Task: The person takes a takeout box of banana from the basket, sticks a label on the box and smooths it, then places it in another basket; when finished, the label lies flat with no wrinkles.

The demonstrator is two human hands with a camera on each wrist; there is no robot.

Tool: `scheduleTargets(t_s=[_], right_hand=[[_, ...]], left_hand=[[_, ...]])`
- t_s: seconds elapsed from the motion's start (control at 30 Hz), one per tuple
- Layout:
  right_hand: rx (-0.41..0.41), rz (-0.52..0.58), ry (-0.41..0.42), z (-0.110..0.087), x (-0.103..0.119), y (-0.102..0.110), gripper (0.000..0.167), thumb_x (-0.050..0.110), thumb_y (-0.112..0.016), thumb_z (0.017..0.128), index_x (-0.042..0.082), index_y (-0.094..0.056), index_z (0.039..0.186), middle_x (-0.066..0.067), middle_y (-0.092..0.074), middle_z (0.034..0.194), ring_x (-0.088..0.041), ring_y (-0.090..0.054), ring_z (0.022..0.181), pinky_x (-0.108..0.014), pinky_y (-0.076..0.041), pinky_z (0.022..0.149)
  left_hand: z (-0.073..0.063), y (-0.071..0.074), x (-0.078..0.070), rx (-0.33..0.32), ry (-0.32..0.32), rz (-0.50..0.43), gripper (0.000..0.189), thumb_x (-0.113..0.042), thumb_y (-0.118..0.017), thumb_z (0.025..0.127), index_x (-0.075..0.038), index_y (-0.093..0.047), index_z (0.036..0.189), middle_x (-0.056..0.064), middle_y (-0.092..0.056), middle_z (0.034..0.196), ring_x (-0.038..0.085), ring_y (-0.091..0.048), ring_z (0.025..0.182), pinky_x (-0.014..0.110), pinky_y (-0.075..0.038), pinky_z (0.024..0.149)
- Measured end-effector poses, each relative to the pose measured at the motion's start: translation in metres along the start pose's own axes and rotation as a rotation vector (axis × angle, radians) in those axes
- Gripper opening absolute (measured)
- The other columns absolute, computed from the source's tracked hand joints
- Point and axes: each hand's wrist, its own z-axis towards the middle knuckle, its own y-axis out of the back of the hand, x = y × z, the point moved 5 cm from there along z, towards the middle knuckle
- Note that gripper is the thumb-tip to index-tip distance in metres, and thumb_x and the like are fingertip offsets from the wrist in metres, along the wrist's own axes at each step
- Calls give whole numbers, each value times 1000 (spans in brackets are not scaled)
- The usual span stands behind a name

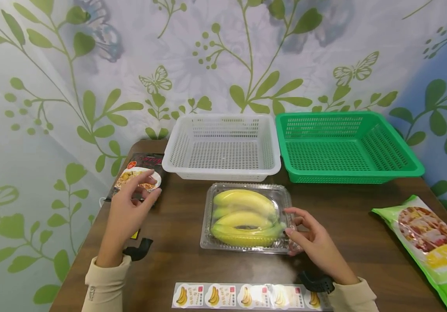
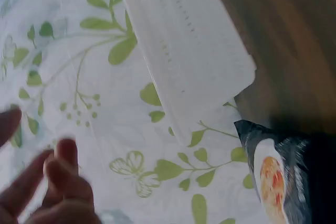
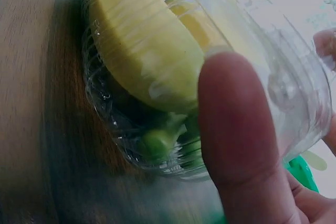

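Note:
A clear plastic clamshell box (image 1: 207, 221) of yellow bananas (image 1: 244, 219) with greenish ends lies on the brown table. At its right end my right hand (image 1: 314, 240) grips the box, the thumb (image 3: 236, 124) on the near side and fingertips on the far side. My left hand (image 1: 129, 206) hovers to the left of the box with its fingers loosely bent and holds nothing. Behind that hand lies a black food packet (image 1: 151, 160) with a picture of a dish, partly hidden by the fingers.
A white basket (image 1: 223, 174) and a green basket (image 1: 356, 177) stand side by side behind the box, near the patterned cloth backdrop. On the right lies a green and white food bag (image 1: 422, 242). A strip of banana stickers (image 1: 243, 297) runs along the front.

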Motion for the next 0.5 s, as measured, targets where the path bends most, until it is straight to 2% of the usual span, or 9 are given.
scheduleTargets(t_s=[0.13,0.23,0.4,0.5], right_hand=[[4,-11,7,0,-2,0,47,13,-63,103,16,-47,148,-24,-50,111,-31,-68,68,-49,-59,57],[13,-10,12,-1,-3,0,48,13,-63,103,17,-47,149,-24,-50,112,-31,-68,69,-49,-59,58],[19,-14,36,0,-3,1,48,11,-61,104,16,-46,149,-24,-49,111,-30,-67,68,-48,-59,58],[14,-25,47,1,-4,1,48,10,-61,104,15,-46,149,-24,-50,110,-29,-67,66,-48,-59,57]], left_hand=[[-31,-2,-16,172,-183,105,48,-11,-80,90,-22,-66,134,-11,-65,107,7,-54,78,21,-45,59],[-56,-9,-20,326,-256,137,44,-13,-83,87,-24,-69,126,-18,-62,101,5,-53,75,22,-46,59],[-101,-30,-13,625,-179,109,30,-29,-82,89,-28,-70,116,-20,-57,93,2,-52,75,21,-46,63],[-123,-38,-7,729,-162,67,30,-32,-82,89,-24,-70,115,-16,-56,90,3,-54,77,19,-45,66]])
